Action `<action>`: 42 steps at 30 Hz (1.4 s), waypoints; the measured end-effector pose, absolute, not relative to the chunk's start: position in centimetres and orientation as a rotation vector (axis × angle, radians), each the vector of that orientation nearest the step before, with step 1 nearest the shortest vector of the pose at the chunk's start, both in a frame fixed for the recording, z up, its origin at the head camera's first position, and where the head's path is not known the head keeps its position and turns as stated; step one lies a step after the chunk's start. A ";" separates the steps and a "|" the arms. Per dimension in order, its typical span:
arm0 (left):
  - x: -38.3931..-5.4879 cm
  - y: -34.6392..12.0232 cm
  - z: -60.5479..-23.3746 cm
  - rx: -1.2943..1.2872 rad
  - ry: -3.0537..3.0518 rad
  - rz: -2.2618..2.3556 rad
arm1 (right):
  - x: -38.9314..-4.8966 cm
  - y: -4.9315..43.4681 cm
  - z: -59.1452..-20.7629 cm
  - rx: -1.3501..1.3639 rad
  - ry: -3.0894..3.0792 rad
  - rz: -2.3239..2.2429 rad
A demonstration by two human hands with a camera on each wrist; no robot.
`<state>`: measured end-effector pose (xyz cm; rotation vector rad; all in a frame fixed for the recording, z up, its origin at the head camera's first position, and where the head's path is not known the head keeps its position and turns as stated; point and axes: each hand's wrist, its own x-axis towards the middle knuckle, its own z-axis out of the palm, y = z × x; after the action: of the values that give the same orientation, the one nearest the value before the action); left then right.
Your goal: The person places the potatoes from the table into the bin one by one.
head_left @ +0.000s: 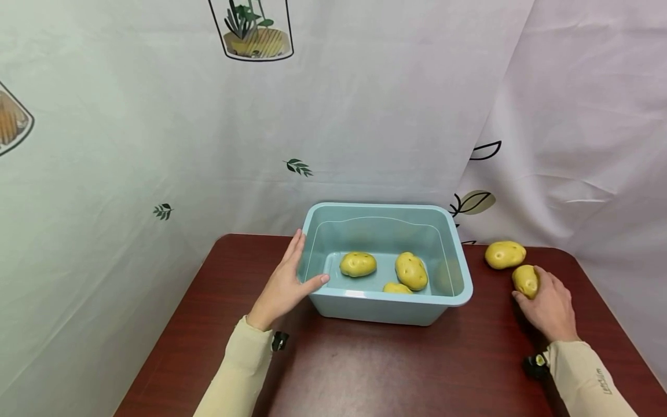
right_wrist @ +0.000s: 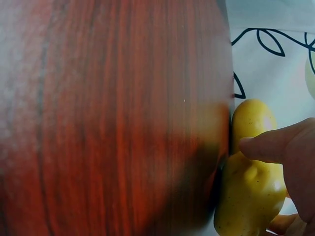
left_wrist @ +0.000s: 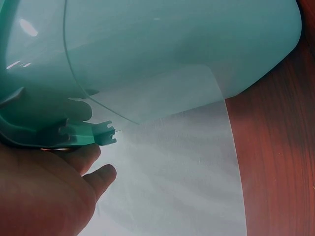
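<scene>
A light blue plastic bin (head_left: 372, 310) stands on the table with three yellow potatoes inside: one on the left (head_left: 358, 264), one on the right (head_left: 411, 271), and one partly hidden behind the front wall (head_left: 398, 288). My left hand (head_left: 283, 289) is at the bin's left side, fingers extended along it and thumb spread near the front-left corner. To the right of the bin, my right hand (head_left: 553, 310) grips a potato (right_wrist: 251, 196) between thumb and fingers, low at the table. Just behind it lies another potato (head_left: 505, 255).
The dark red wooden table (head_left: 333, 370) has rounded back corners. A pale curtain (head_left: 365, 116) printed with plants hangs close behind its back edge and along the sides. The bin sits near that back edge.
</scene>
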<state>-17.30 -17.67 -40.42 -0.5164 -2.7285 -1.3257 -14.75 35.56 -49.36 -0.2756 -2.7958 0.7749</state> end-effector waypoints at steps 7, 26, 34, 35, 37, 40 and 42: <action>-17.4 -17.7 -40.5 -0.520 -2.728 -1.321 | -14.8 35.6 -49.3 -0.277 -2.794 0.779; -17.4 -17.7 -40.5 -0.534 -2.722 -1.319 | -14.7 35.7 -49.6 -0.303 -2.775 0.773; -17.3 -17.7 -40.4 -0.534 -2.722 -1.324 | -14.5 35.7 -49.4 -0.296 -2.769 0.762; -17.3 -17.7 -40.4 -0.534 -2.723 -1.323 | -14.5 35.8 -49.4 -0.297 -2.771 0.761; -17.3 -17.7 -40.4 -0.534 -2.722 -1.320 | -14.4 35.9 -49.4 -0.302 -2.774 0.758; -17.2 -17.7 -40.4 -0.533 -2.722 -1.316 | -14.3 36.0 -49.3 -0.303 -2.774 0.755; -17.2 -17.7 -40.4 -0.532 -2.722 -1.317 | -14.2 36.0 -49.2 -0.297 -2.769 0.748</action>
<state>-17.25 -17.72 -40.41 -0.5319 -2.7223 -1.3172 -14.19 35.98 -49.23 -0.2966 -2.7687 0.7483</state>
